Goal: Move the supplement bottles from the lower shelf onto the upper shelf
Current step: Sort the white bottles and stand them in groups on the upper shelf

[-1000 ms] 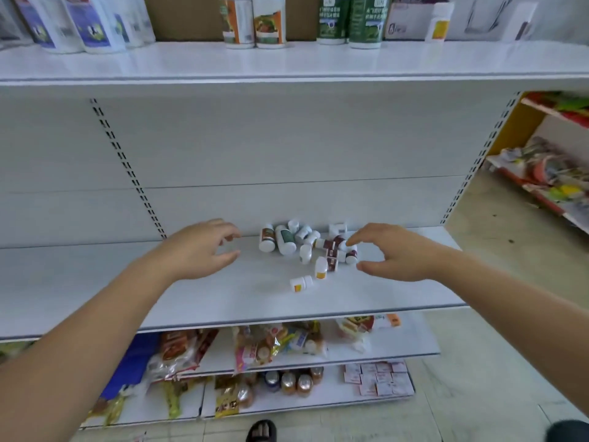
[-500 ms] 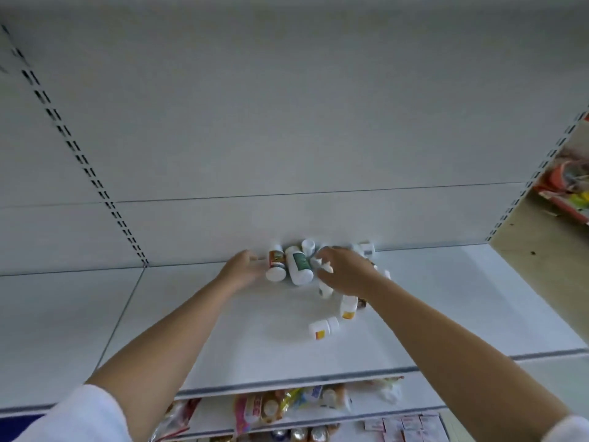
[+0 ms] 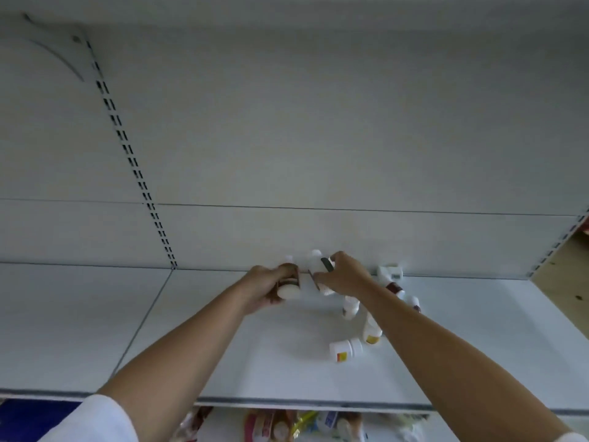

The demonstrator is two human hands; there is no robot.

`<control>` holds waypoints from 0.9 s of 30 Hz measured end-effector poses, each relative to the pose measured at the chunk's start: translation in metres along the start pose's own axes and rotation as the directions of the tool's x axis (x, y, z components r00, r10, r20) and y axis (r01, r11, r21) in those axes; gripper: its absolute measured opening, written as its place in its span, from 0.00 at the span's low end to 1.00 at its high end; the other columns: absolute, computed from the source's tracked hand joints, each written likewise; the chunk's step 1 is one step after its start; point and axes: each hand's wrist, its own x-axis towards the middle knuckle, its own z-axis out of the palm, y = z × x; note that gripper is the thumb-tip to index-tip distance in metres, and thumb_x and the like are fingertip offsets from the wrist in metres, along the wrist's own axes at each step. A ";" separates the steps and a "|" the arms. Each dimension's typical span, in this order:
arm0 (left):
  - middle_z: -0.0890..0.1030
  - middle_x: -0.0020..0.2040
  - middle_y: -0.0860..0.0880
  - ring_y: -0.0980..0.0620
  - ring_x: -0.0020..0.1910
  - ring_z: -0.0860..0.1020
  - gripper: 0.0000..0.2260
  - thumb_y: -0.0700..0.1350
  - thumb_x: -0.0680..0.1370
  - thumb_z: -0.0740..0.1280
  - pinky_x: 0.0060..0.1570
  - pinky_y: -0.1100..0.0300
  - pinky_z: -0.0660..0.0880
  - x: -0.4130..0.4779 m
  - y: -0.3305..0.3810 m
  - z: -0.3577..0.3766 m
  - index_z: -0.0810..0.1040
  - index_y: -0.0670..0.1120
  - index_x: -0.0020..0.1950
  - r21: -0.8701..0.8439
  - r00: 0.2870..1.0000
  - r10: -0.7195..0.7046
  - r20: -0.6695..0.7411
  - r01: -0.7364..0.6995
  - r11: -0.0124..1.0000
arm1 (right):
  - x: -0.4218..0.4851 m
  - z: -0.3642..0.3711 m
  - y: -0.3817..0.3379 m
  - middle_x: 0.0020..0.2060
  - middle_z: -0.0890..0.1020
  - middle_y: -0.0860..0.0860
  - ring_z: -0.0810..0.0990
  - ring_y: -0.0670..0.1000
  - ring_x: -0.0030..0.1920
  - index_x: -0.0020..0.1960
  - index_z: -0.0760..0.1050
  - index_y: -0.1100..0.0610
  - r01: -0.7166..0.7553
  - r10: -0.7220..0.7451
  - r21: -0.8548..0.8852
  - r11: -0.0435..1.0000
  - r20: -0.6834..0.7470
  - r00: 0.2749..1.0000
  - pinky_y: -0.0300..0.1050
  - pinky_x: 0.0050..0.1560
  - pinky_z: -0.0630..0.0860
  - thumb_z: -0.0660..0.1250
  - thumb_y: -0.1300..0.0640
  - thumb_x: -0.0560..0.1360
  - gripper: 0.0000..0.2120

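On the lower shelf (image 3: 223, 346), the person's left hand (image 3: 264, 288) gripped a brown-labelled bottle (image 3: 288, 283) while the right hand (image 3: 342, 277) closed around a white one (image 3: 317, 266); the other bottles (image 3: 347, 347) lay scattered nearby. Small plastic bottles like these probably were light, rigid and smooth, best gripped around the body.

At the back of the white lower shelf (image 3: 223, 339), a brown-labelled bottle (image 3: 288, 283) is enclosed in the grip of the left hand (image 3: 263, 287), and a white bottle (image 3: 318, 272) is clasped by the right hand (image 3: 345, 277). Further small bottles (image 3: 345, 349) are scattered on their sides near the right forearm (image 3: 446, 349). Packaged goods (image 3: 287, 425) are seen on the shelf beneath.
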 end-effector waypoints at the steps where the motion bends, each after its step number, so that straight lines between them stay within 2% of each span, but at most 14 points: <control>1: 0.82 0.42 0.44 0.48 0.40 0.80 0.09 0.44 0.77 0.69 0.39 0.57 0.76 -0.019 0.008 -0.004 0.80 0.41 0.53 -0.122 0.998 -0.029 0.053 0.035 0.992 | -0.013 -0.015 -0.003 0.49 0.82 0.57 0.78 0.54 0.44 0.60 0.76 0.60 0.000 -0.006 0.140 0.990 0.044 0.999 0.44 0.42 0.71 0.69 0.47 0.71 0.23; 2: 0.81 0.43 0.44 0.48 0.42 0.79 0.06 0.42 0.78 0.67 0.40 0.56 0.75 -0.040 0.018 -0.008 0.79 0.42 0.52 -0.205 0.994 -0.041 0.097 0.060 0.977 | -0.031 -0.031 -0.008 0.45 0.82 0.58 0.76 0.51 0.40 0.58 0.78 0.61 -0.014 -0.022 0.317 0.948 0.113 0.993 0.42 0.40 0.69 0.70 0.49 0.71 0.21; 3: 0.80 0.45 0.43 0.48 0.43 0.78 0.05 0.41 0.77 0.65 0.40 0.56 0.73 -0.063 0.028 -0.011 0.78 0.43 0.51 -0.250 0.990 -0.039 0.137 0.072 0.966 | -0.051 -0.046 -0.013 0.41 0.79 0.58 0.75 0.51 0.38 0.55 0.79 0.63 -0.039 -0.071 0.503 0.863 0.199 0.977 0.41 0.40 0.69 0.71 0.50 0.69 0.21; 5: 0.79 0.48 0.42 0.47 0.44 0.78 0.09 0.41 0.72 0.65 0.39 0.56 0.71 -0.111 0.049 -0.012 0.76 0.44 0.52 -0.277 0.980 -0.003 0.201 0.060 0.959 | -0.092 -0.074 -0.019 0.43 0.76 0.59 0.76 0.54 0.44 0.54 0.77 0.65 -0.106 -0.226 0.772 0.626 0.310 0.924 0.42 0.46 0.70 0.72 0.54 0.66 0.21; 6: 0.80 0.46 0.41 0.47 0.43 0.79 0.11 0.41 0.71 0.64 0.39 0.56 0.70 -0.135 0.060 -0.010 0.76 0.43 0.52 -0.287 0.975 0.019 0.222 0.047 0.957 | -0.112 -0.088 -0.023 0.46 0.78 0.60 0.79 0.57 0.48 0.57 0.76 0.65 -0.143 -0.279 0.832 0.535 0.334 0.900 0.45 0.48 0.72 0.72 0.58 0.68 0.20; 8: 0.81 0.41 0.41 0.47 0.40 0.81 0.09 0.39 0.72 0.62 0.40 0.54 0.74 -0.182 0.082 -0.001 0.76 0.41 0.51 -0.302 0.972 0.074 0.221 -0.003 0.953 | -0.155 -0.114 -0.036 0.53 0.82 0.62 0.83 0.60 0.53 0.60 0.74 0.64 -0.192 -0.342 0.883 0.429 0.356 0.870 0.48 0.49 0.79 0.68 0.65 0.72 0.17; 10: 0.79 0.39 0.42 0.48 0.35 0.82 0.12 0.36 0.69 0.66 0.38 0.54 0.80 -0.225 0.103 0.008 0.75 0.40 0.52 -0.314 0.962 0.143 0.232 -0.066 0.947 | -0.192 -0.137 -0.050 0.49 0.84 0.60 0.85 0.58 0.49 0.57 0.73 0.61 -0.150 -0.408 0.897 0.417 0.332 0.850 0.46 0.45 0.81 0.67 0.66 0.70 0.16; 14: 0.81 0.42 0.43 0.48 0.34 0.81 0.22 0.39 0.59 0.71 0.35 0.56 0.80 -0.291 0.132 0.018 0.74 0.41 0.52 -0.298 0.896 0.321 0.307 -0.230 0.926 | -0.251 -0.179 -0.073 0.40 0.82 0.56 0.81 0.53 0.40 0.55 0.72 0.58 -0.017 -0.520 0.910 0.415 0.252 0.816 0.44 0.37 0.76 0.70 0.58 0.64 0.20; 18: 0.82 0.41 0.44 0.49 0.35 0.80 0.21 0.42 0.61 0.72 0.37 0.58 0.79 -0.335 0.159 0.023 0.73 0.42 0.52 -0.210 0.819 0.484 0.310 -0.437 0.875 | -0.290 -0.217 -0.090 0.41 0.83 0.55 0.83 0.54 0.38 0.54 0.71 0.59 0.129 -0.619 0.921 0.367 0.138 0.773 0.42 0.30 0.75 0.70 0.51 0.62 0.24; 20: 0.81 0.41 0.45 0.49 0.35 0.80 0.20 0.42 0.62 0.72 0.38 0.58 0.80 -0.348 0.174 0.022 0.76 0.43 0.53 -0.251 0.794 0.516 0.321 -0.454 0.855 | -0.299 -0.233 -0.097 0.42 0.84 0.54 0.82 0.52 0.36 0.53 0.71 0.58 0.229 -0.650 0.903 0.363 0.069 0.757 0.41 0.27 0.72 0.70 0.51 0.62 0.22; 23: 0.81 0.42 0.44 0.47 0.37 0.80 0.21 0.47 0.65 0.67 0.40 0.58 0.80 -0.367 0.201 0.027 0.77 0.42 0.56 -0.313 0.793 0.505 0.340 -0.411 0.856 | -0.303 -0.256 -0.106 0.37 0.80 0.53 0.80 0.51 0.35 0.50 0.73 0.57 0.290 -0.633 0.894 0.340 -0.011 0.774 0.40 0.27 0.68 0.69 0.48 0.62 0.20; 25: 0.81 0.41 0.44 0.47 0.38 0.81 0.19 0.49 0.68 0.63 0.42 0.58 0.80 -0.374 0.219 0.032 0.78 0.42 0.55 -0.293 0.782 0.553 0.287 -0.478 0.828 | -0.300 -0.270 -0.111 0.38 0.80 0.55 0.79 0.54 0.35 0.52 0.74 0.57 0.277 -0.608 0.912 0.303 -0.039 0.793 0.43 0.31 0.68 0.66 0.49 0.64 0.20; 27: 0.81 0.41 0.44 0.47 0.39 0.82 0.13 0.48 0.70 0.65 0.42 0.57 0.80 -0.375 0.236 0.037 0.78 0.44 0.51 -0.276 0.746 0.623 0.234 -0.564 0.779 | -0.296 -0.283 -0.118 0.38 0.79 0.57 0.79 0.55 0.36 0.54 0.76 0.59 0.261 -0.592 0.922 0.285 -0.045 0.805 0.44 0.33 0.69 0.62 0.50 0.67 0.20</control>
